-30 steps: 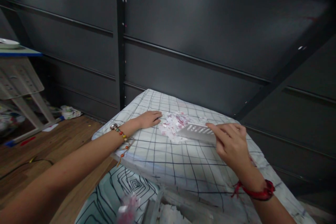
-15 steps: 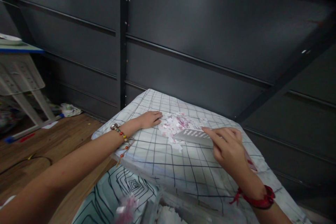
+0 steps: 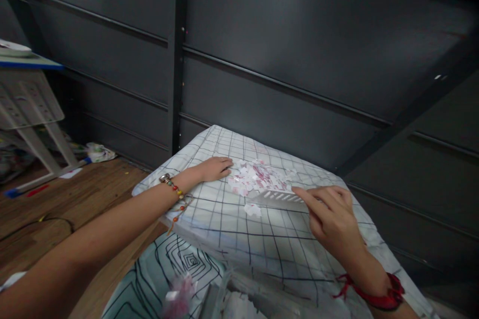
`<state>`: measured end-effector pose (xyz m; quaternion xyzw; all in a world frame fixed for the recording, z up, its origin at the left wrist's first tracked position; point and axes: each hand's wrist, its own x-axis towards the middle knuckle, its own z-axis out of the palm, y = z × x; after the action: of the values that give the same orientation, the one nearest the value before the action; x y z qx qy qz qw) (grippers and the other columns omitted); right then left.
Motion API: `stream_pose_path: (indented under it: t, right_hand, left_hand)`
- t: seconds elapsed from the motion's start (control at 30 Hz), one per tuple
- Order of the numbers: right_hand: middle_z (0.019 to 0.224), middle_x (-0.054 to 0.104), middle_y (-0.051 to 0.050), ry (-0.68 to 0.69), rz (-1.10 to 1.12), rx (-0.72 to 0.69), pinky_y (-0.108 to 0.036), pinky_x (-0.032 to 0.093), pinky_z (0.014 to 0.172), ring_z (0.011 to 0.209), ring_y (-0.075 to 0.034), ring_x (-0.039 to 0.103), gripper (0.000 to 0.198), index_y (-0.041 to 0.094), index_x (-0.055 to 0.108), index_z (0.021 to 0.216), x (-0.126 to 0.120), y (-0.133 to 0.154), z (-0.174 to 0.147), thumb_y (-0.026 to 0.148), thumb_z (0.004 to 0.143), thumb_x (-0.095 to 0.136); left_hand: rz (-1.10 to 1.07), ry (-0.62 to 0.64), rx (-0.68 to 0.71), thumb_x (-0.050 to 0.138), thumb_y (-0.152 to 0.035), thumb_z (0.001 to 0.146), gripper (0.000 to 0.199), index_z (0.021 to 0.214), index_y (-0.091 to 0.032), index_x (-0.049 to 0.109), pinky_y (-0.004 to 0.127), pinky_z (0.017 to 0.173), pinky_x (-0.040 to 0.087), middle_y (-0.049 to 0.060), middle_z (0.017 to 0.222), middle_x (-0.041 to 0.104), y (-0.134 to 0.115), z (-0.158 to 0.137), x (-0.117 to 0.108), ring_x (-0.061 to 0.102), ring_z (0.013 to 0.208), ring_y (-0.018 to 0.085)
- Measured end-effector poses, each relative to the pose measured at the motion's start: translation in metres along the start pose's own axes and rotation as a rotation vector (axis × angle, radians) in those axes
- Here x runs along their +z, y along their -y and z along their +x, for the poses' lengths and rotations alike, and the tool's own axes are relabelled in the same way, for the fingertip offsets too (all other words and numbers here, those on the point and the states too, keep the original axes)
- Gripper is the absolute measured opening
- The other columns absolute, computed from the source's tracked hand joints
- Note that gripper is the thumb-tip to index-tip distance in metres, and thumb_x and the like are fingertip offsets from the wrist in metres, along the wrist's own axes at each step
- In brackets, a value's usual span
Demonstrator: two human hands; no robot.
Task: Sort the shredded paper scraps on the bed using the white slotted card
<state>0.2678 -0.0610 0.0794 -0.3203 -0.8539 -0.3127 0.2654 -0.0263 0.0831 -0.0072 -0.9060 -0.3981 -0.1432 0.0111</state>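
Small clump (image 3: 253, 210) now apart on near side of slotted plate (image 3: 279, 199); half second ago it trailed from paper pile (image 3: 259, 175). My read: plate's edge missed those bits. My right hand (image 3: 333, 214) grips plate's right end, left end against pile's near edge. My left hand (image 3: 215, 168) flat on checked cloth (image 3: 232, 220), holding nothing, just left of pile. Pile: low, loose white scraps, pink-red patches mid-heap.

Dim light leaves a soft sheen on the dark panels (image 3: 284, 25); the foreground box (image 3: 243, 281) seems blurred.
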Motion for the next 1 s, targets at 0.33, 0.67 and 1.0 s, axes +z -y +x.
stream_pose_path:
  t: [0.33, 0.67, 1.0]
  right_hand:
    - [0.078, 0.057, -0.002, 0.026, 0.019, -0.003, -0.037, 0.035, 0.080, 0.075, -0.015, 0.052, 0.044, 0.021, 0.055, 0.114, -0.018, -0.006, -0.019, 0.001, 0.076, 0.043]
    - [0.079, 0.057, -0.002, 0.027, 0.018, 0.008, -0.037, 0.035, 0.081, 0.076, -0.016, 0.052, 0.043, 0.021, 0.056, 0.111, -0.017, 0.000, -0.013, 0.000, 0.075, 0.043]
    - [0.077, 0.058, -0.001, 0.033, -0.015, 0.013, -0.037, 0.037, 0.078, 0.073, -0.015, 0.053, 0.045, 0.022, 0.055, 0.117, -0.020, -0.008, -0.018, 0.003, 0.078, 0.044]
  left_hand:
    - [-0.031, -0.018, 0.009, 0.038, -0.033, 0.093, 0.037, 0.119, -0.011, 0.053, 0.034, 0.097, 0.039, 0.014, 0.127, 0.055, 0.003, 0.000, 0.004, 0.053, 0.114, 0.025]
    - [-0.017, -0.018, -0.007, 0.037, -0.033, 0.094, 0.039, 0.122, -0.012, 0.052, 0.031, 0.099, 0.036, 0.013, 0.129, 0.054, 0.001, 0.000, 0.003, 0.052, 0.115, 0.022]
    - [-0.032, -0.024, -0.004, 0.039, -0.033, 0.093, 0.038, 0.122, -0.012, 0.052, 0.033, 0.099, 0.036, 0.013, 0.130, 0.053, 0.003, 0.000, 0.005, 0.052, 0.116, 0.023]
